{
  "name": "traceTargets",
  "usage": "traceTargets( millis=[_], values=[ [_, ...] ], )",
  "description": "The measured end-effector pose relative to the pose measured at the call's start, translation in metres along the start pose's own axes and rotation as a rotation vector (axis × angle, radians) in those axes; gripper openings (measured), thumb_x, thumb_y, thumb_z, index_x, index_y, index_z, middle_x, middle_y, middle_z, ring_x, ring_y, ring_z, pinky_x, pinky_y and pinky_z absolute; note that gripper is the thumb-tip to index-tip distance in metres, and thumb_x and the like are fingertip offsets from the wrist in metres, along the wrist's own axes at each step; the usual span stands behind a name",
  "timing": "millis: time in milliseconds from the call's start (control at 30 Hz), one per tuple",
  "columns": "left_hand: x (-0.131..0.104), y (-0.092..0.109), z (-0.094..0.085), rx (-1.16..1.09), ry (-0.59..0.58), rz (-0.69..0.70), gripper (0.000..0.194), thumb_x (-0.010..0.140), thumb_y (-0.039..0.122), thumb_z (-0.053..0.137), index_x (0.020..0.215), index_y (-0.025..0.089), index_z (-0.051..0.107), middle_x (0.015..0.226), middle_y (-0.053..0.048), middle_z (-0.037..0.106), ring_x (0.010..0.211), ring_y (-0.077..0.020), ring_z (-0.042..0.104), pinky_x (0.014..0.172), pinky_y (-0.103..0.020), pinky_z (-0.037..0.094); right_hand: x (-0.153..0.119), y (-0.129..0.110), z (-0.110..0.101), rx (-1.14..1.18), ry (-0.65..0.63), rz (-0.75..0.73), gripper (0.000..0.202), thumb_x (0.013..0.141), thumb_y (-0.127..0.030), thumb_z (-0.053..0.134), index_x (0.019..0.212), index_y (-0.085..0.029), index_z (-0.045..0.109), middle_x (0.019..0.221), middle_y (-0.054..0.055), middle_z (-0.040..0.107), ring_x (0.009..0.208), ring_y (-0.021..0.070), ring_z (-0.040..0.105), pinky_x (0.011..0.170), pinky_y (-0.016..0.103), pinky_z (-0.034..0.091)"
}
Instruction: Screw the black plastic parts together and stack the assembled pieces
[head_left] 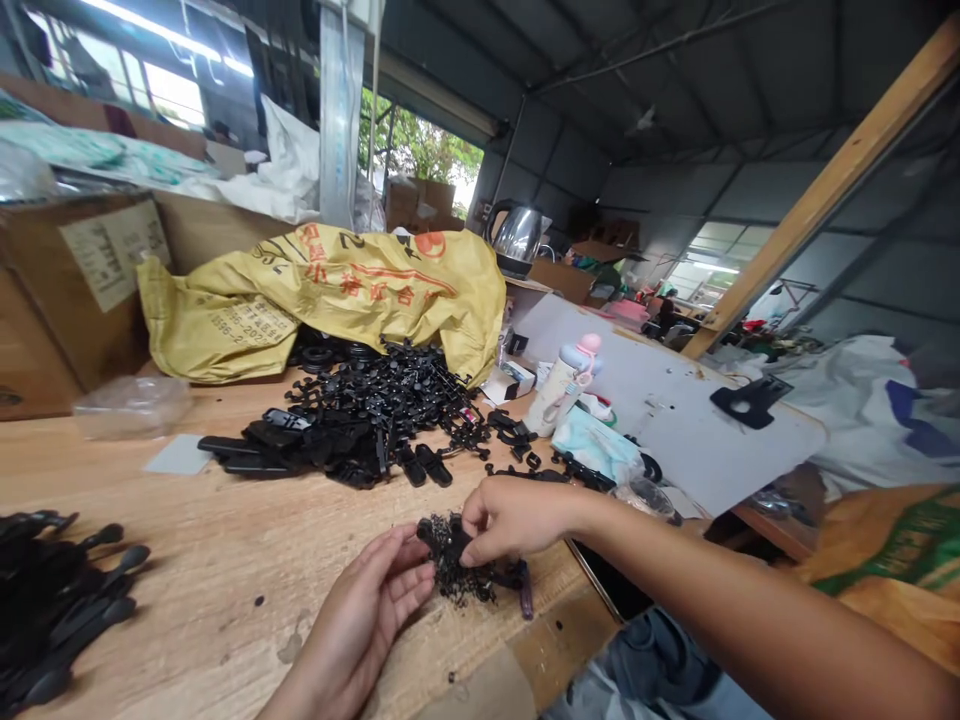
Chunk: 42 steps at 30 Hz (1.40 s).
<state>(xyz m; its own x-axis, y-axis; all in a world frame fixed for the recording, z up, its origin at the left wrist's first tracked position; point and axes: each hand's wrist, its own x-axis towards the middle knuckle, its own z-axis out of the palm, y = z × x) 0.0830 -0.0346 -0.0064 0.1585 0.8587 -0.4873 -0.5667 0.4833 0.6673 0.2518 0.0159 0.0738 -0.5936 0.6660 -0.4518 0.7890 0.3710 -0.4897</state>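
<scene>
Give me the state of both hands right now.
Left hand: open, loosely cupped beside the small black bits.
Right hand: fingers curled down at those bits; whether it grips anything can't be told.

I'm marking off the central heap [397, 395] on the table [187, 560] now: sack [360, 290] behind it, carton [45, 330] and tub [135, 405] left, bottle [556, 392] right.

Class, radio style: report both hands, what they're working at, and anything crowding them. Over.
Left hand cupped, fingers apart, beside small black bits. Right hand over them, grip unclear. Purple stick close by.
</scene>
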Motion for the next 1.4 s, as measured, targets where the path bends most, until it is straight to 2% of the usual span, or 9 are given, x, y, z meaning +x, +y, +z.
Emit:
traceTargets(
  millis=[133,267,400,533,633,767,900,1100,1400],
  values=[
    [0.003,-0.003,-0.004,-0.016,-0.005,-0.065,0.017,0.078,0.022,0.057,0.089,0.009,0.06,0.08,-0.011,0.067,0.062,-0.0127,0.063,0.058,-0.023,0.052,-0.009,-0.004,0.0,-0.247,0.235,-0.269,0.005,0.072,-0.019,0.063,0.074,-0.015,0.065,0.078,0.001,0.058,0.078,0.0141,0.052,0.075,0.027,0.04],
    [-0.006,-0.004,-0.002,-0.097,-0.269,-0.266,0.019,0.077,0.022,0.057,0.086,0.006,0.063,0.087,-0.016,0.068,0.074,-0.0193,0.066,0.07,-0.031,0.054,-0.016,-0.023,0.001,-0.565,0.388,-0.439,0.013,0.078,-0.012,0.057,0.081,-0.019,0.067,0.111,0.006,0.054,0.112,0.0208,0.041,0.099,0.039,0.027],
    [-0.014,-0.004,0.002,-0.174,-0.311,-0.263,0.008,0.071,0.006,0.062,0.079,0.008,0.064,0.077,-0.01,0.068,0.067,-0.014,0.065,0.07,-0.028,0.054,-0.015,-0.026,0.009,-0.745,0.479,-0.52,0.02,0.087,-0.018,0.047,0.08,-0.018,0.066,0.118,0.007,0.052,0.122,0.0214,0.031,0.105,0.044,0.018],
    [-0.011,-0.006,0.003,-0.21,-0.202,-0.188,0.014,0.069,-0.003,0.059,0.074,0.01,0.063,0.07,-0.006,0.066,0.058,-0.0092,0.062,0.063,-0.024,0.054,-0.02,-0.016,0.015,-0.622,0.595,-0.481,0.023,0.087,-0.014,0.043,0.102,-0.02,0.06,0.124,0.009,0.049,0.119,0.0209,0.037,0.101,0.045,0.027],
    [-0.008,-0.008,0.002,-0.208,-0.131,-0.135,0.014,0.069,-0.002,0.059,0.074,0.011,0.063,0.069,-0.006,0.065,0.057,-0.0092,0.061,0.06,-0.024,0.054,-0.024,-0.01,0.019,-0.236,0.753,-0.24,0.023,0.083,-0.014,0.047,0.102,-0.017,0.06,0.105,0.01,0.059,0.099,0.0194,0.052,0.085,0.038,0.041],
    [-0.011,-0.011,0.001,-0.171,-0.171,-0.124,0.012,0.067,0.002,0.063,0.074,0.012,0.062,0.066,-0.003,0.063,0.055,-0.0079,0.059,0.059,-0.022,0.053,-0.012,-0.004,0.036,0.439,0.482,0.05,0.019,0.079,-0.031,0.054,0.076,-0.014,0.064,0.06,0.0,0.058,0.052,0.0104,0.051,0.051,0.023,0.04],
    [-0.016,-0.013,0.001,-0.062,-0.273,-0.153,0.005,0.068,0.011,0.066,0.072,0.011,0.062,0.062,-0.004,0.063,0.055,-0.0078,0.058,0.057,-0.019,0.051,0.006,-0.001,0.051,0.798,0.349,0.154,0.028,0.069,-0.036,0.062,0.055,-0.013,0.054,0.041,-0.007,0.043,0.036,0.0043,0.036,0.038,0.017,0.025],
    [-0.013,-0.01,0.003,-0.094,-0.259,-0.194,0.011,0.075,0.016,0.059,0.084,0.01,0.063,0.082,-0.011,0.069,0.075,-0.0157,0.066,0.073,-0.027,0.052,0.005,0.007,0.044,1.082,0.214,0.176,0.03,0.056,-0.036,0.072,0.057,-0.011,0.056,0.044,-0.005,0.05,0.034,0.002,0.038,0.034,0.015,0.027],
    [-0.012,-0.011,0.002,-0.099,-0.256,-0.183,0.02,0.079,0.017,0.053,0.099,0.014,0.052,0.091,-0.01,0.066,0.077,-0.0181,0.065,0.07,-0.032,0.053,0.003,0.017,0.044,1.125,0.039,0.195,0.03,0.052,-0.031,0.076,0.067,-0.009,0.061,0.051,-0.001,0.06,0.037,0.0044,0.05,0.036,0.013,0.038]
  ],
)
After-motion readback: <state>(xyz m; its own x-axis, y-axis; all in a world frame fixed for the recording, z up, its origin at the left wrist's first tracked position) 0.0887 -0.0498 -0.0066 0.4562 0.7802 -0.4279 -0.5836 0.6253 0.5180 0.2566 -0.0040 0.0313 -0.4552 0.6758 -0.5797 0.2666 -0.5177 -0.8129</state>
